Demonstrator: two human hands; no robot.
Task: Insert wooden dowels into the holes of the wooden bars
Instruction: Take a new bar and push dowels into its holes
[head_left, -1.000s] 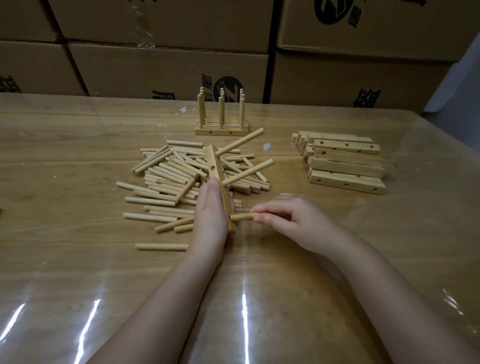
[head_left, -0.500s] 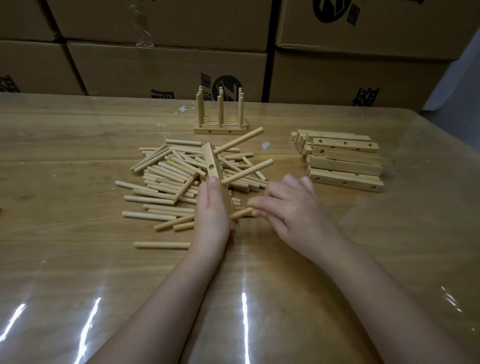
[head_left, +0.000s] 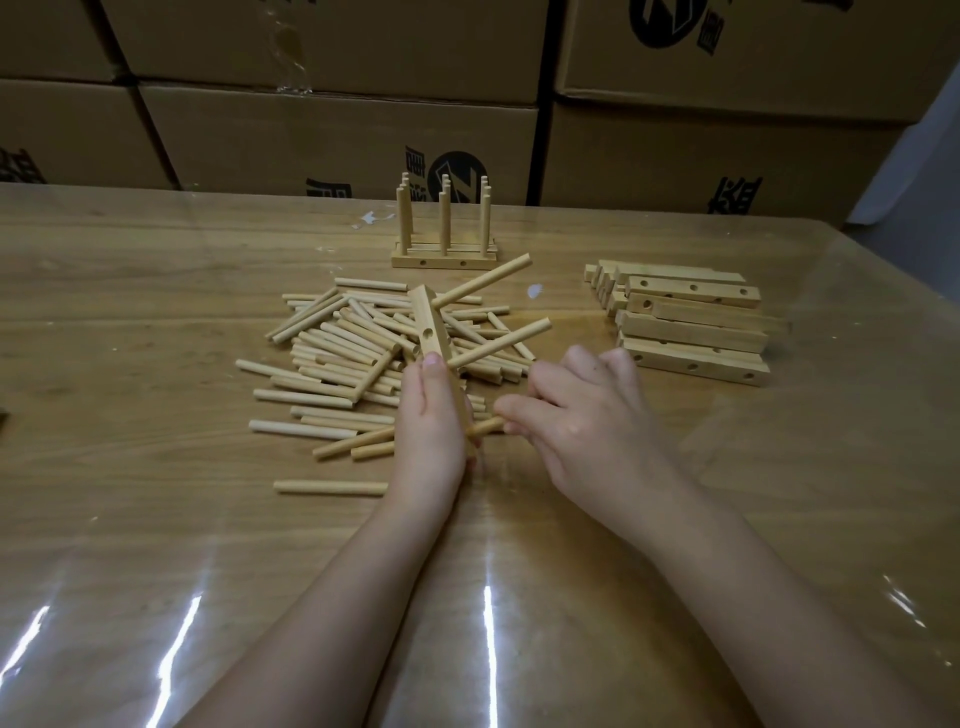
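Note:
My left hand grips a wooden bar near its lower end, the bar pointing away from me over the dowel pile. Two dowels stick out of the bar's right side, the far dowel and the middle dowel. My right hand pinches a third dowel whose left end meets the bar's near end beside my left hand. Most of that dowel is hidden under my fingers. A loose pile of dowels lies under and left of the bar.
Finished bars with upright dowels stand at the back centre. A stack of bare bars lies to the right. Cardboard boxes wall off the table's far edge. A single dowel lies apart, near my left wrist.
My right hand has rolled over and moved left, pushing the third dowel closer into the bar's near end. My left hand and the bar have hardly moved.

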